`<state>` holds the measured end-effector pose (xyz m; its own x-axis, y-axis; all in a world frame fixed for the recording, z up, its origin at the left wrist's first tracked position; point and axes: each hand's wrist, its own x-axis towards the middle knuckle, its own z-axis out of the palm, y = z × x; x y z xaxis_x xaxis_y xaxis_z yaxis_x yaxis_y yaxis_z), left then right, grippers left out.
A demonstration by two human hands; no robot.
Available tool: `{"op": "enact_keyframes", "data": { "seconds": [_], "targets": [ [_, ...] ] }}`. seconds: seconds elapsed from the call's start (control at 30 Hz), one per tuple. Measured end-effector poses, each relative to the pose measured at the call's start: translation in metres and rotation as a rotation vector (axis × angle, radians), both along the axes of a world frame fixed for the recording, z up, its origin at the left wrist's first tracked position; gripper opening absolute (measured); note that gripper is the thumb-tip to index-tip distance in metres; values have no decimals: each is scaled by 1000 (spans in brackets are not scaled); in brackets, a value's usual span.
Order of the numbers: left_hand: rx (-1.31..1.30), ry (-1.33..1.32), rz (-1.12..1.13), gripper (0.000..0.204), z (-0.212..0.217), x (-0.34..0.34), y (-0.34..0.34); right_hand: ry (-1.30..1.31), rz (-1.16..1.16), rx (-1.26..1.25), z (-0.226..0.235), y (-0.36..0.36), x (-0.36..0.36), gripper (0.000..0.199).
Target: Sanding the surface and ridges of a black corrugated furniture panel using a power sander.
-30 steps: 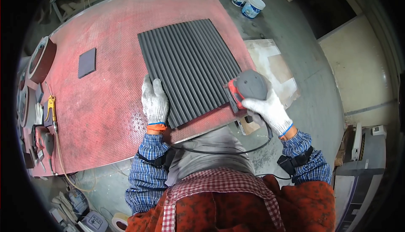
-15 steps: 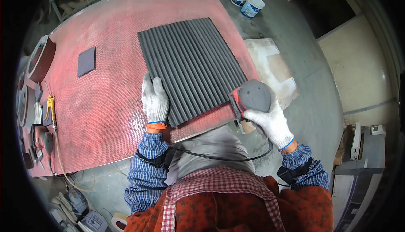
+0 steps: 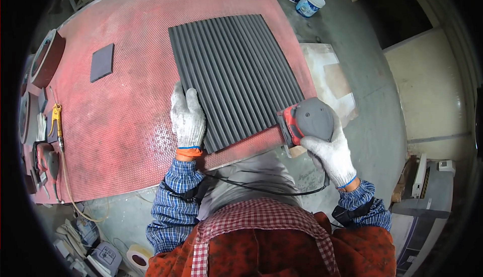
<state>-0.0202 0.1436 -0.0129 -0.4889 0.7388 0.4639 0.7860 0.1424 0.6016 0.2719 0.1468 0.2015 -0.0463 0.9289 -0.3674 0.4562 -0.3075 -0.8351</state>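
Observation:
A dark grey ribbed panel (image 3: 236, 81) lies on the red textured mat of the worktable, its ridges running away from me. My left hand (image 3: 188, 118), in a white knit glove, rests against the panel's left edge near its front corner, thumb apart and fingers stretched forward. In my gloved right hand (image 3: 336, 153) is a red and grey power sander (image 3: 311, 118), gripped round its body and tilted on its side. The sander is at the panel's front right corner; whether its pad touches the panel, I cannot tell. A black cord (image 3: 261, 192) hangs across my lap.
On the red mat (image 3: 131, 121) lies a grey abrasive pad (image 3: 102, 63). Sanding rolls (image 3: 49, 58), a yellow air blow gun (image 3: 56, 118) and another red sander (image 3: 48, 161) line the left end. White-blue buckets (image 3: 310, 4) stand on the floor beyond the table's right edge.
The table and panel sit slightly higher in the picture as the view shifts. The sander is turned a little more onto its side, still at the panel's right corner. My left hand keeps its place.

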Motion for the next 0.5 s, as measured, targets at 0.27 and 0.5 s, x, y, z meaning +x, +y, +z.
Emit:
{"op": "enact_keyframes", "data": {
  "seconds": [0.27,0.5],
  "targets": [
    [-61,149,-4,26,3,-1,-4,-18,96,101,-15,17,-16,100],
    [14,-350,30,37,21,9,-2,-249,207,139,-21,97,-61,105]
  ]
}}
